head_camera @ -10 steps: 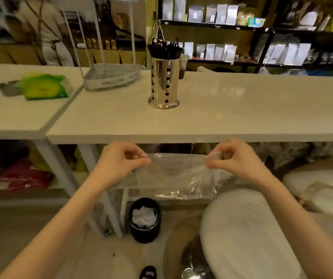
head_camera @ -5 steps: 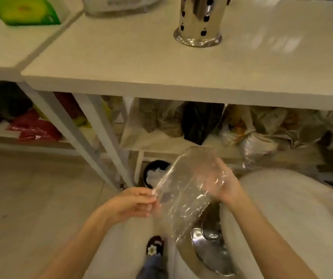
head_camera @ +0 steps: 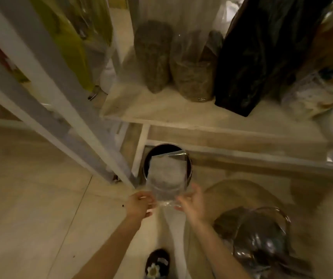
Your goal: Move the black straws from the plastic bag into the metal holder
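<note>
The clear plastic bag [head_camera: 166, 178] hangs low under the table, and no straws show inside it. My left hand [head_camera: 139, 204] pinches its near left corner. My right hand [head_camera: 191, 202] holds its near right corner. The bag's far end reaches over the mouth of a small black bin [head_camera: 157, 152] on the floor, which has white crumpled material inside. The metal holder and the black straws are out of view above.
A white table leg [head_camera: 60, 105] slants down to the left of the bin. A low shelf [head_camera: 181, 109] carries bagged goods and a black bag [head_camera: 262, 53]. A shiny metal pot [head_camera: 262, 238] sits at lower right. My shoe [head_camera: 157, 262] is on the floor.
The view has tipped down from the tabletop to the floor. Both hands have carried the bag lower and forward, over the black bin. The holder has left the view.
</note>
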`<state>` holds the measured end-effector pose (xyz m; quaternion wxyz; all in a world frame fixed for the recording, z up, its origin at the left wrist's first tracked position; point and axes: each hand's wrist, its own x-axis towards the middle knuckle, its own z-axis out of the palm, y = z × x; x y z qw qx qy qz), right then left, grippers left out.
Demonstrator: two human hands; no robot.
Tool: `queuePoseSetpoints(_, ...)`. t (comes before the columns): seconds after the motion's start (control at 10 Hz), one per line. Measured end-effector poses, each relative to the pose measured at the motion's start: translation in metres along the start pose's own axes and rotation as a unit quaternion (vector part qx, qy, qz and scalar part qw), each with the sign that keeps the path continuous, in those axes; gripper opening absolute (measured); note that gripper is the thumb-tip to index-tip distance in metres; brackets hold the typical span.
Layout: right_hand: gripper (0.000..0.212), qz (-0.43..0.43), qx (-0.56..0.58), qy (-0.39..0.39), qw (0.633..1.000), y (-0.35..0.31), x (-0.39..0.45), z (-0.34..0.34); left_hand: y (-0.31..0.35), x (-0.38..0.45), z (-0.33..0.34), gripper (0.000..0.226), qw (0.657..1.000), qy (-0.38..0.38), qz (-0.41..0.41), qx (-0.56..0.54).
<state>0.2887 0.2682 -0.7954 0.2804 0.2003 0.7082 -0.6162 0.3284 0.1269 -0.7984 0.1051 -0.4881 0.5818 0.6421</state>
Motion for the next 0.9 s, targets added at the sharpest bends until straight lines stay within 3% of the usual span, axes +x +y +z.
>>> queuePoseSetpoints(0.1,0.056,-0.086,-0.070,0.018,0.994,0.028,0.058,0.016,-0.014,0.068,0.015,0.014,0.997,0.014,0.051,0.048)
queuePoseSetpoints(0.2,0.056,-0.128,-0.140,0.021,0.982,0.047,0.100,0.023,-0.027,0.121,0.020,0.030,0.990,0.021,0.106,0.095)
queuePoseSetpoints(0.3,0.041,-0.144,-0.246,0.023,0.958,0.063,0.127,0.028,-0.039,0.143,0.021,0.045,0.986,0.020,0.104,0.130)
queuePoseSetpoints(0.4,0.026,-0.128,-0.329,0.017,0.935,0.076,0.140,0.029,-0.044,0.145,0.022,0.053,0.990,-0.039,0.062,0.117)
queuePoseSetpoints(0.7,0.026,-0.074,-0.350,-0.013,0.934,0.036,0.093,0.008,-0.011,0.094,0.011,0.051,0.963,-0.115,0.042,0.240)
queuePoseSetpoints(0.8,0.021,-0.061,-0.353,-0.093,0.929,0.003,0.062,0.001,0.021,0.058,0.009,0.038,0.970,-0.130,0.025,0.203)
queuePoseSetpoints(0.9,0.018,-0.078,-0.325,-0.122,0.934,-0.044,0.027,0.000,0.069,0.007,0.005,0.028,0.972,-0.163,0.032,0.169)
